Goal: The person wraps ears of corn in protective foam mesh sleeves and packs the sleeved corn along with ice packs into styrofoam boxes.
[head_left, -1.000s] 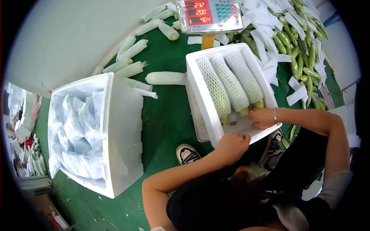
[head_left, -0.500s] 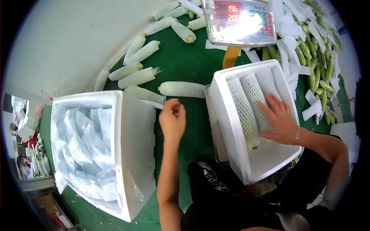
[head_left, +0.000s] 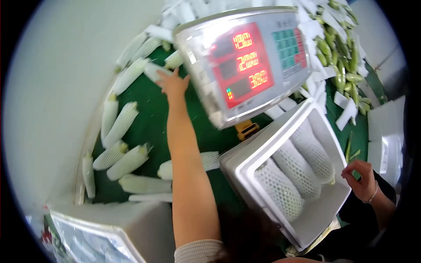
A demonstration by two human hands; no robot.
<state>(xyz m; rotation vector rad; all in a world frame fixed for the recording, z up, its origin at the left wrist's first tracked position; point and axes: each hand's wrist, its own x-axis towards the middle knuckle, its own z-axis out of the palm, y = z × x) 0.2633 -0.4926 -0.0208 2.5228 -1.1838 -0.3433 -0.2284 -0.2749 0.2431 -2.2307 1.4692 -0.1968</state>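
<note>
My left hand [head_left: 174,83] reaches far forward with fingers spread. Its fingertips lie at a long pale-green vegetable in a white foam net [head_left: 153,72]; whether they touch it I cannot tell. My right hand [head_left: 360,179] has loosely curled fingers with nothing visible in them, beside the right rim of a white foam box [head_left: 298,240]. Inside that box, three net-wrapped vegetables [head_left: 297,168] lie side by side at a slant. The box sits tilted in view behind the scale display [head_left: 245,63], whose red digits are smeared.
More netted vegetables [head_left: 120,124] are scattered over the green surface [head_left: 153,107] along the wall. A second foam box [head_left: 127,239] with bluish-white packs stands lower left. Unwrapped green vegetables [head_left: 353,57] and white foam pieces [head_left: 347,115] pile up at right.
My left hand has stretched forward past the display to the far vegetables. My right hand has left the vegetables inside the box and moved right, outside the rim. The view has shifted.
</note>
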